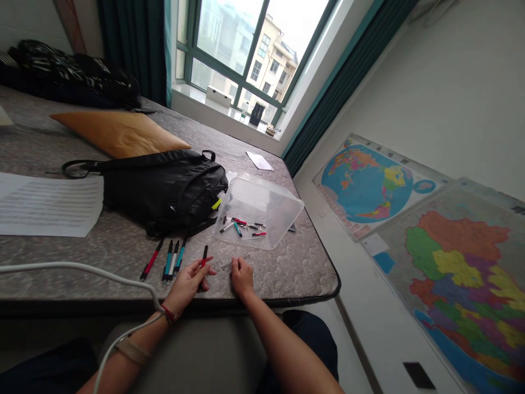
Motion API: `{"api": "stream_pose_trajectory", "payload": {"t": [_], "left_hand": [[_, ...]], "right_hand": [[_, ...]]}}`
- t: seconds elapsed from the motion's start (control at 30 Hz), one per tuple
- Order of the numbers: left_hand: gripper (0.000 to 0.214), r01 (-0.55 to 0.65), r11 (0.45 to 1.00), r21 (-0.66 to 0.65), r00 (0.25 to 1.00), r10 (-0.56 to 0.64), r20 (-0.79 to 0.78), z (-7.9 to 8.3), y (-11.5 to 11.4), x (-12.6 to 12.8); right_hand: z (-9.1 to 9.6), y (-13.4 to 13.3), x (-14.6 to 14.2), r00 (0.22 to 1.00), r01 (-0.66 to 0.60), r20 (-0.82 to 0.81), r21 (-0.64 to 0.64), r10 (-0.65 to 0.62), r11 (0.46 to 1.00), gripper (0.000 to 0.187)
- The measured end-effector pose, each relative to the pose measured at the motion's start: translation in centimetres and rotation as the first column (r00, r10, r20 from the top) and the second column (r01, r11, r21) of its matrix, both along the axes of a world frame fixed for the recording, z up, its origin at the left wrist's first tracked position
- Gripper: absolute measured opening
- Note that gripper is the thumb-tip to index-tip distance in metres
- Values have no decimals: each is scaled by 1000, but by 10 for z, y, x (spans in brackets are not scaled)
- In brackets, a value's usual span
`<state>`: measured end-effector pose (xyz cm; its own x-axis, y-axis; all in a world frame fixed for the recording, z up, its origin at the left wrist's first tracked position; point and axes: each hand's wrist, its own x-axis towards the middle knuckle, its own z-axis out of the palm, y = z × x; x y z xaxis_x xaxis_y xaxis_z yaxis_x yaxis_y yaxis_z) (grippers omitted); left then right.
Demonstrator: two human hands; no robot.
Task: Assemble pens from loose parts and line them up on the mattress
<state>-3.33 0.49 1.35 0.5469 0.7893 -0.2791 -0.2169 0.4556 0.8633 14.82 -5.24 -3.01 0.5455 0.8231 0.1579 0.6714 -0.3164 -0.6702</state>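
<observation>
My left hand [187,282], near the mattress's front edge, has its fingers closed around a red and black pen [204,256], whose black end points up. Beside it, my right hand [241,276] is curled with thumb against fingers; a thin, faint piece shows by its fingertips, too small to name. Left of my left hand lie several assembled pens in a row, among them a red pen [151,260] and a white pen [173,260]. Beyond my hands, a clear plastic bin [270,200] holds loose pen parts [238,230] in red, blue, white and black.
A black backpack [164,186] lies left of the bin, with a brown padded envelope [123,131] behind it. Printed sheets [49,205] are at the left. A white cable [102,276] crosses over my left forearm. The mattress [303,262] ends near the wall with maps.
</observation>
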Motion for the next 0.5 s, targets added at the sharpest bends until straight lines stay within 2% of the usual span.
{"api": "stream_pose_trajectory", "payload": {"t": [0.1, 0.17, 0.3, 0.4, 0.5], "left_hand": [[62, 59, 997, 51, 998, -57, -22, 4, 1, 3], [63, 68, 997, 48, 997, -66, -35, 10, 2, 3], [62, 64, 997, 49, 996, -61, -60, 16, 8, 3], [59, 76, 996, 53, 994, -72, -79, 11, 13, 2], [56, 101, 993, 57, 991, -96, -93, 5, 16, 3]], "right_hand": [[9, 4, 16, 988, -66, -148, -108, 50, 992, 39], [21, 11, 35, 985, -75, -165, -189, 44, 979, 36], [58, 32, 81, 999, -15, -51, -320, -2, 947, 31], [86, 52, 115, 999, 19, 38, -369, -5, 929, 28], [107, 71, 143, 988, 82, 153, -462, -12, 883, 23]]}}
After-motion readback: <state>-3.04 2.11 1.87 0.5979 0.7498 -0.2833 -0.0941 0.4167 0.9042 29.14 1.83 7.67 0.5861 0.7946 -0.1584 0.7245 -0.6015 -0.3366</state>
